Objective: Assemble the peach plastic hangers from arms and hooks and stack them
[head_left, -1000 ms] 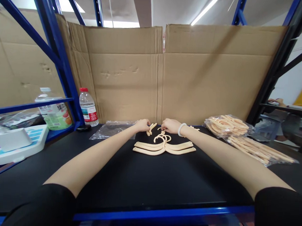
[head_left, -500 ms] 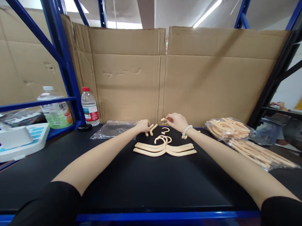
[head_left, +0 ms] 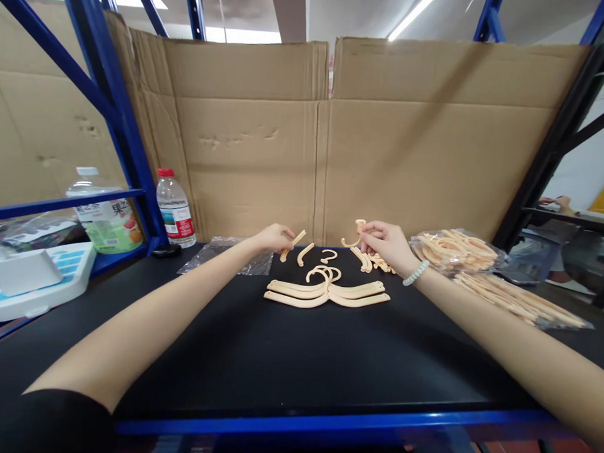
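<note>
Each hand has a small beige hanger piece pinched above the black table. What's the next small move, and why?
Probably bring the two pieces together over the table. The left hand pinches a short arm piece, the right hand a curved hook piece, both lifted and apart, while finished hangers lie stacked just below.

Left grip point(head_left: 274, 238) holds a short beige plastic arm piece point(head_left: 286, 246); right grip point(head_left: 387, 245) holds a beige plastic hook point(head_left: 354, 234). Between the grips, on the black desk point(head_left: 286, 359), lie loose beige plastic pieces point(head_left: 317, 255). Before them, stacked beige plastic hangers point(head_left: 326, 292). Right of right grip, clear bag of beige hanger parts point(head_left: 454, 252). Left of left grip, clear plastic water bottle point(head_left: 175, 209).
</note>
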`<state>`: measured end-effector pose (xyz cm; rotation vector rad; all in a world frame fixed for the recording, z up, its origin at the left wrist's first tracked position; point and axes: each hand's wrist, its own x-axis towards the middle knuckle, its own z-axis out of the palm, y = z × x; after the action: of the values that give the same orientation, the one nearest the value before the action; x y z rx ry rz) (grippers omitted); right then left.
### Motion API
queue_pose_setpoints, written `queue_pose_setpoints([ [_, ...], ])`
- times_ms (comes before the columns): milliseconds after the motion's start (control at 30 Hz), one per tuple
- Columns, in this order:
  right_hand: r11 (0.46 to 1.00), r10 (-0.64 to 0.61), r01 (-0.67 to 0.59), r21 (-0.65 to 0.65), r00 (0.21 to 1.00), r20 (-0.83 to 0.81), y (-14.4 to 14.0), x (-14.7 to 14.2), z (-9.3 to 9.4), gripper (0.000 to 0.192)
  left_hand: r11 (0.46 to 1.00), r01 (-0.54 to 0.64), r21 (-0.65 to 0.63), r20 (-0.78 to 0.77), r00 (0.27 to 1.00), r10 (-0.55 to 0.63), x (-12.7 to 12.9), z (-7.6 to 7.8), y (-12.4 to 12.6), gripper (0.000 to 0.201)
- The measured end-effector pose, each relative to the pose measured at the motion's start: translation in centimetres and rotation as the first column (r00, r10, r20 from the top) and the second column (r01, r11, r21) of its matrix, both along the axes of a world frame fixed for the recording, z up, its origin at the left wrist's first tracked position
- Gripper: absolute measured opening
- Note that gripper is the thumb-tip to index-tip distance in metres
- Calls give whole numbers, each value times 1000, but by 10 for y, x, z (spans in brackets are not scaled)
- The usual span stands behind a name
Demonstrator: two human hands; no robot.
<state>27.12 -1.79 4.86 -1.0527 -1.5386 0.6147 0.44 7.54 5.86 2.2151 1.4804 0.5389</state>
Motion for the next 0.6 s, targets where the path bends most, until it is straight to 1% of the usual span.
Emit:
queue_pose_setpoints([
  [100, 985, 65, -92, -147, 981, -184, -15, -8, 4, 17, 995, 87, -42, 115, 990, -81, -3, 8, -26, 30],
  [200, 956, 149, -215, -198, 941, -303, -30, -16, 8, 13, 983, 167, -82, 225, 964, -145, -5, 12, -54, 31],
  [233, 948, 173, -247, -200, 929, -326, -34, -19, 9, 11, 967, 226, -122, 311, 933, -179, -5, 13, -63, 31],
  [300, 934, 217, -297, -197, 913, -346, -41, -23, 10, 8, 945, 273, -182, 414, 893, -178, -4, 12, -81, 28],
  [367, 925, 251, -330, -190, 903, -349, -46, -25, 10, 7, 931, 302, -204, 451, 873, -184, -3, 12, -98, 26],
  [500, 917, 279, -355, -181, 896, -345, -56, -30, 6, 22, 926, 338, -165, 490, 843, -221, 0, 10, -126, 20],
  [600, 907, 287, -369, -203, 894, -345, -64, -32, 1, 25, 933, 330, -142, 549, 811, -203, 0, 5, -141, 20],
])
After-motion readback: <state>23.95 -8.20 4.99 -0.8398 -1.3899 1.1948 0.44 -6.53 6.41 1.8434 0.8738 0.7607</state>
